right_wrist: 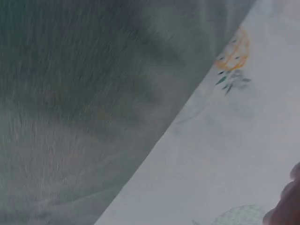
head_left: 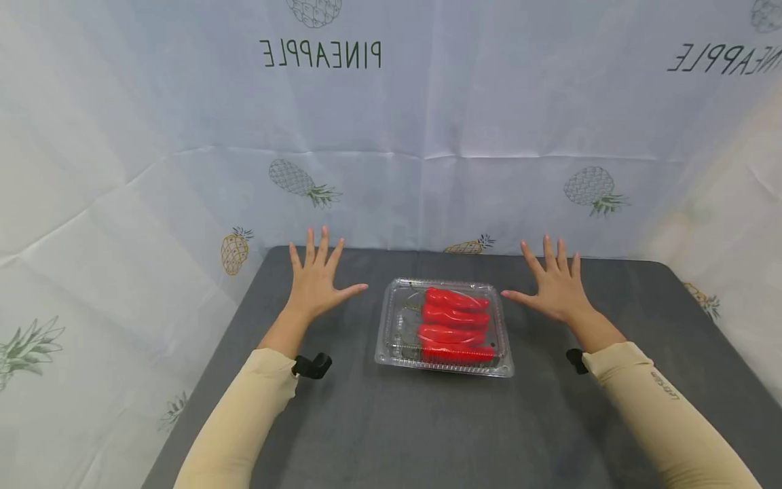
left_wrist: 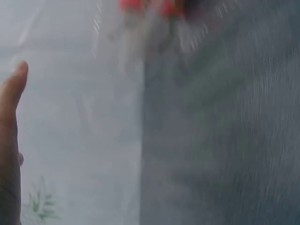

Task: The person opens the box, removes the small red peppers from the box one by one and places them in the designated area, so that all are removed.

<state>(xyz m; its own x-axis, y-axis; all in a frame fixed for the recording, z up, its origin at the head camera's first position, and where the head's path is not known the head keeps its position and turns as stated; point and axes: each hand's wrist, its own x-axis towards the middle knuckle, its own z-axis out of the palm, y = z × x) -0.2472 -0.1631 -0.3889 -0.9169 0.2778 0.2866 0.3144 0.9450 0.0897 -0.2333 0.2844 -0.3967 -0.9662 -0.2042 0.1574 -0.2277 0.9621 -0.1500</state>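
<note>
A clear plastic clamshell box (head_left: 397, 353) lies on the dark grey table, its lid down. Several red chili peppers (head_left: 455, 319) are inside, stacked in a row with their stems to the left. My left hand (head_left: 314, 285) is spread wide to the left of the box, apart from it, and holds nothing. To the right of the box my right hand (head_left: 556, 292) is likewise spread, its thumb tip near the box's edge. Blurred pepper ends (left_wrist: 173, 7) show at the top of the left wrist view. Only a few fingertips (right_wrist: 286, 197) appear in the right wrist view.
The dark grey table (head_left: 427, 428) runs from under my arms to a back edge. Behind it and along both sides hangs a white cloth (head_left: 391, 109) printed with pineapples. A black wrist strap (head_left: 313, 367) is on my left wrist, another strap (head_left: 576, 360) on my right.
</note>
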